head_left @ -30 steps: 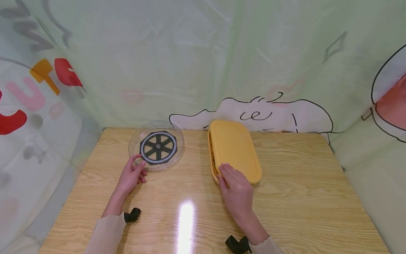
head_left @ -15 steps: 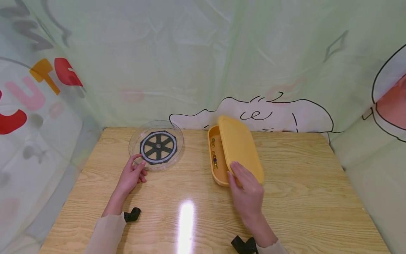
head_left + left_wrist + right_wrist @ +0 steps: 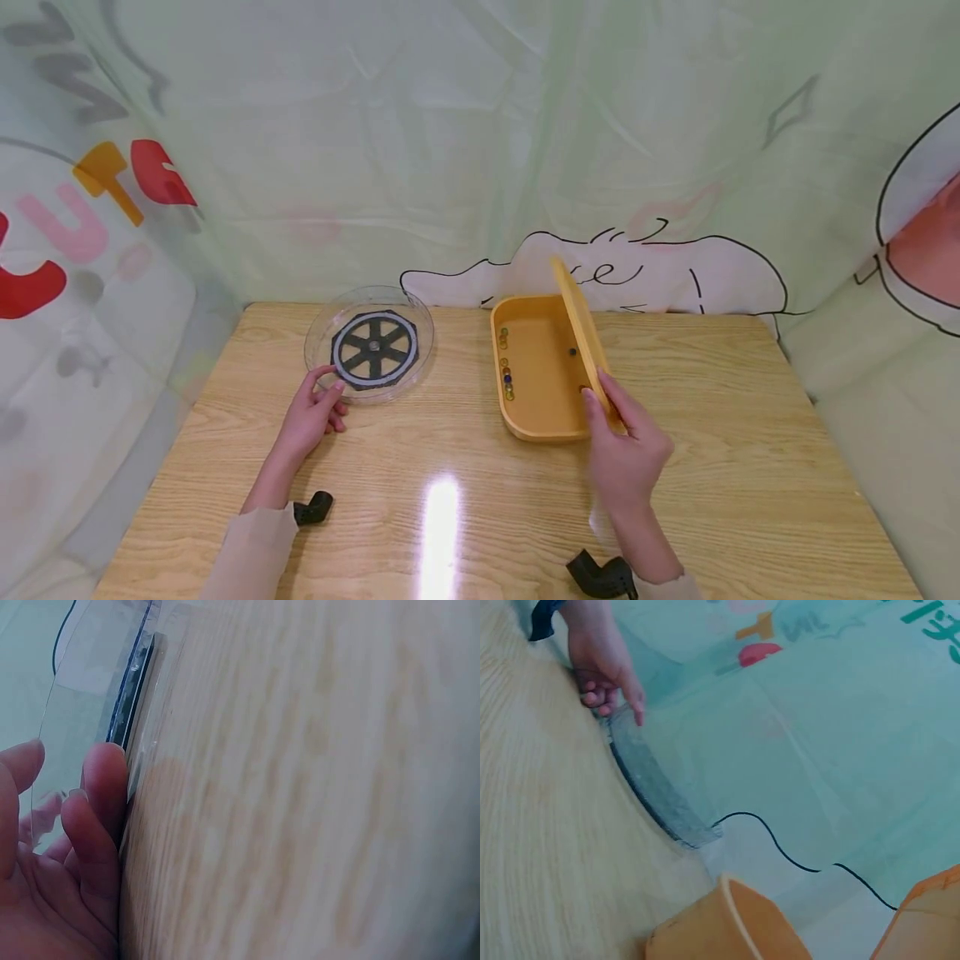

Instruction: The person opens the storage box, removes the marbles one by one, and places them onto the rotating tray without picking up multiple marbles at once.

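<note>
My right hand (image 3: 630, 454) pinches the near edge of a yellow lid (image 3: 581, 329), which stands tilted almost edge-on over the right side of a yellow box (image 3: 540, 392). Inside the box, several small glass beads (image 3: 507, 379) line the left wall, and a dark bead (image 3: 572, 352) lies near the lid. Part of the interior is hidden behind the lid. My left hand (image 3: 311, 412) holds the near-left rim of a round clear dish (image 3: 426, 337), index finger over the rim. In the dish lies a black spoked disc (image 3: 375, 346) with a pale ring.
Both things stand toward the back of a wooden table (image 3: 480, 467), close to a printed curtain (image 3: 375, 167) that hangs behind and at the sides. Black curved pieces (image 3: 313, 508) sit at each wrist.
My right hand has swung the lid up and to the right, from lying over the box to nearly upright, uncovering the beads. The left hand and dish have stayed put.
</note>
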`<state>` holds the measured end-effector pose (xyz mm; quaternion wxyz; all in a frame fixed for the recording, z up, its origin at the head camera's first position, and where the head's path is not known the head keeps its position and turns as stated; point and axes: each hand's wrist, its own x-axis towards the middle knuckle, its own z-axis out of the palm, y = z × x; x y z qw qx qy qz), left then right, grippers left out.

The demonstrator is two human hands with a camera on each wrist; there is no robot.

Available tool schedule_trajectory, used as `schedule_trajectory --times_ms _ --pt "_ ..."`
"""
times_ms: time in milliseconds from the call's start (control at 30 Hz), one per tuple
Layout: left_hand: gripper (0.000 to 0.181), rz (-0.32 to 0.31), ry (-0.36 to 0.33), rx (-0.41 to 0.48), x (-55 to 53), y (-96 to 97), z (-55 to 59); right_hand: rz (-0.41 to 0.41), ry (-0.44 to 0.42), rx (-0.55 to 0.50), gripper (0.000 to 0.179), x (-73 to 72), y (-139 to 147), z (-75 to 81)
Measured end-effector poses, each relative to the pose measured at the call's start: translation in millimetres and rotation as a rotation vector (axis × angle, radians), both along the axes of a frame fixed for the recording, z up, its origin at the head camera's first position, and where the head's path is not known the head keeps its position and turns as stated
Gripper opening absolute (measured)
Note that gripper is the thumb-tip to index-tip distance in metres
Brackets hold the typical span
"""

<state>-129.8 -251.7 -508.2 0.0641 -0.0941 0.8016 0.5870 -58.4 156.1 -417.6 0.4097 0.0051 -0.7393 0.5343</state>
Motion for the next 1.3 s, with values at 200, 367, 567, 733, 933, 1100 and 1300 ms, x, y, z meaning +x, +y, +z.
schedule_trajectory --times_ms 200,367,567,733,933,1100,1300 --pt "0.052 -0.007 0.004 -0.011 0.1 -0.4 -0.8 0.026 -0.160 -0.208 0.035 4.8 11.8 11.2" --pt "0.052 -0.005 0.009 -0.012 -0.1 0.0 -0.9 0.039 -0.181 -0.383 0.034 5.2 23.9 14.6" --pt "0.051 -0.001 0.013 0.000 -0.6 -0.6 -1.6 0.003 -0.191 -0.564 0.035 3.5 35.2 18.8" --pt "0.051 -0.006 0.024 0.003 -0.6 -0.9 -2.3 -0.024 -0.182 -0.727 0.039 0.9 46.7 15.7" --pt "0.050 -0.006 0.017 -0.007 0.0 0.1 -2.9 -0.058 -0.138 -0.873 0.041 2.7 65.6 7.2" --pt "0.050 0.001 0.014 0.005 -0.1 0.5 -1.5 -0.139 -0.108 -0.833 0.039 2.6 84.0 -0.9" --pt "0.051 -0.002 0.009 -0.002 0.1 0.7 -1.0 -0.390 -0.175 -0.389 0.023 2.3 107.9 -19.2"
